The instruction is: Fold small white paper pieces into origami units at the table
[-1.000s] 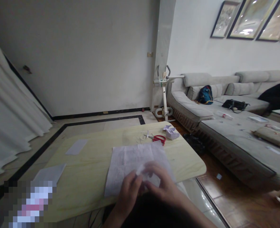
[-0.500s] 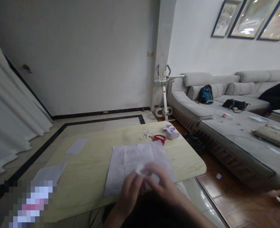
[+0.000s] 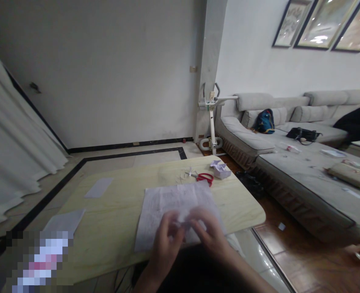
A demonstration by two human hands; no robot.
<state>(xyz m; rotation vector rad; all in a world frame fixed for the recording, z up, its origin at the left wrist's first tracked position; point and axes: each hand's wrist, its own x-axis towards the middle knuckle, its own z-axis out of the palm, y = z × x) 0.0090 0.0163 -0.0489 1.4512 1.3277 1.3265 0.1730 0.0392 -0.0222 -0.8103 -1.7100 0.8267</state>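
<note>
My left hand (image 3: 169,234) and my right hand (image 3: 209,228) meet above the near part of a large creased paper sheet (image 3: 170,199). Between their fingertips is a small piece of white paper (image 3: 183,215), blurred and mostly covered by the fingers. Both hands are closed, with thumbs and fingers pinching it from either side. Beyond the sheet lie red-handled scissors (image 3: 205,178). Folded pale purple paper shapes (image 3: 222,171) stand to the right of them.
Thin scraps (image 3: 182,176) lie by the scissors' blades on the wooden table (image 3: 121,219). White papers (image 3: 99,188) rest at the left. A grey sofa (image 3: 302,175) stands at the right, with a dark-clothed person (image 3: 358,122) at its far end.
My left fingers have shifted up and curled more around the small paper, which is now more hidden. The right hand has moved slightly. The things on the table have stayed put.
</note>
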